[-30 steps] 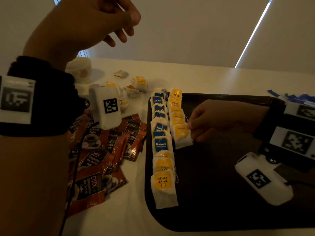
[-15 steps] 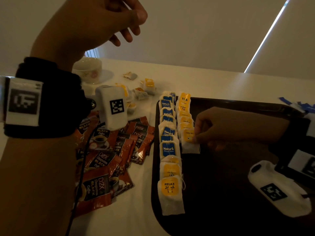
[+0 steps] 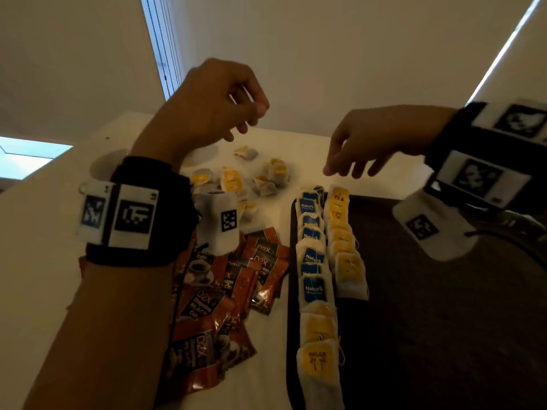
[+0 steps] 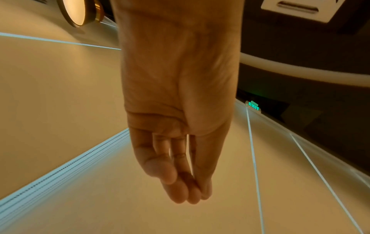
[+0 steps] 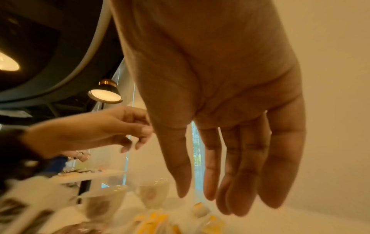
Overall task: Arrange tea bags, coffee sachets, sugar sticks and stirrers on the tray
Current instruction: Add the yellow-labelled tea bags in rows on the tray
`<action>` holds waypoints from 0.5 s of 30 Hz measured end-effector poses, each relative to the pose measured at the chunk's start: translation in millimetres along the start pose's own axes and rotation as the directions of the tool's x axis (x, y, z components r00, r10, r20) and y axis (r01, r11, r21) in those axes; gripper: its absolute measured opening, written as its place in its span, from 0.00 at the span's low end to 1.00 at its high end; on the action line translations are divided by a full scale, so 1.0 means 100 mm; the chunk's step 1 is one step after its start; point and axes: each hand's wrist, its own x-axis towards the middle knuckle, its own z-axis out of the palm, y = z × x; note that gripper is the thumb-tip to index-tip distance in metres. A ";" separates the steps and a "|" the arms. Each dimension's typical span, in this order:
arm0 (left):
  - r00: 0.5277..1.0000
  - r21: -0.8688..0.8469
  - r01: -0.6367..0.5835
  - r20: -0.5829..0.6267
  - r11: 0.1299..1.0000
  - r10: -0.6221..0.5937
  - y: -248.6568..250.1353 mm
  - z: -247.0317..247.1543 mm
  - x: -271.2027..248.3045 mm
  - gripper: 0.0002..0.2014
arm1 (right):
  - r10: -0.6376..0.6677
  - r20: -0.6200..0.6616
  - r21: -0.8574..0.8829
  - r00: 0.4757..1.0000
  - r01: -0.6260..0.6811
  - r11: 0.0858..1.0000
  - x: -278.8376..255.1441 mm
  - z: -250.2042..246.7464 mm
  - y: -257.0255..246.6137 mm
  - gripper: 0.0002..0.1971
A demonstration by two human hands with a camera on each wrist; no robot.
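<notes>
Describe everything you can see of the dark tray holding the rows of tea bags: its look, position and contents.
The dark rectangular tray lies flat on the pale table, right of the heap of brown coffee sachets. It looks matt, nearly black, with a low raised rim and rounded corners. Along its left edge lie two overlapping rows of white tea bags: blue-tagged bags then yellow-tagged ones, and a shorter yellow-tagged row beside them. The rest is bare. Neither hand touches it.
</notes>
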 end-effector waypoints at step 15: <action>0.999 -0.062 0.047 -0.018 0.997 -0.048 -0.29 -0.09 0.04 0.05 | -0.006 0.281 -0.329 0.960 0.103 0.939 1.53 0.19 -0.49 0.34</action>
